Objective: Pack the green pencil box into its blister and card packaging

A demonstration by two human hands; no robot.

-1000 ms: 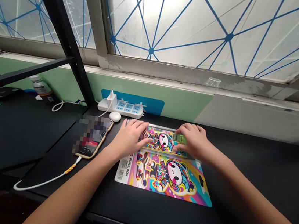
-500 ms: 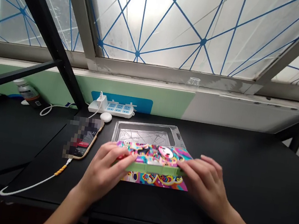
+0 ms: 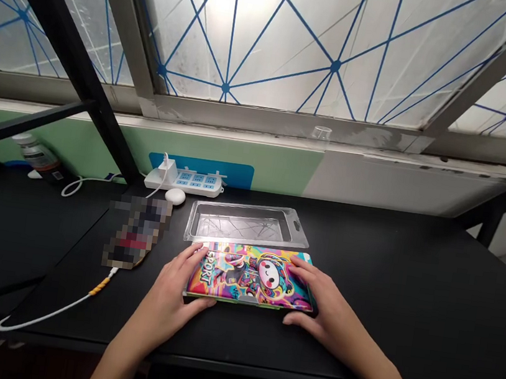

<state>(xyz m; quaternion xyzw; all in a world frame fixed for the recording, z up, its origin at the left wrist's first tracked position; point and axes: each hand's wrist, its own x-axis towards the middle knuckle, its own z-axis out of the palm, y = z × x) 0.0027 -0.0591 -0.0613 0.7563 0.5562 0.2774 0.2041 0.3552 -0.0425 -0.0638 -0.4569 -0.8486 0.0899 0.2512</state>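
A flat, brightly printed pencil case (image 3: 252, 277) with a cartoon figure and the word SPORT lies closed on the black desk. Only a thin green line shows along its near edge. My left hand (image 3: 178, 285) grips its left end, fingers at the far corner and thumb at the near edge. At the right end, my right hand (image 3: 320, 296) does likewise, its fingers on the top and its thumb by the near corner. Just behind the case lies a clear plastic packaging shell (image 3: 192, 222).
A phone (image 3: 138, 236), partly blurred out, lies on the left with a white charging cable (image 3: 62, 308). Behind it are a round white case (image 3: 175, 196) and a power strip (image 3: 197, 183). A bottle (image 3: 41, 156) leans at the far left, past a black metal frame (image 3: 113, 142).
The case's lid has come down flat; the green inner side and the lower printed part are now out of sight. Both hands have shifted to its ends, and the shell shows fully.
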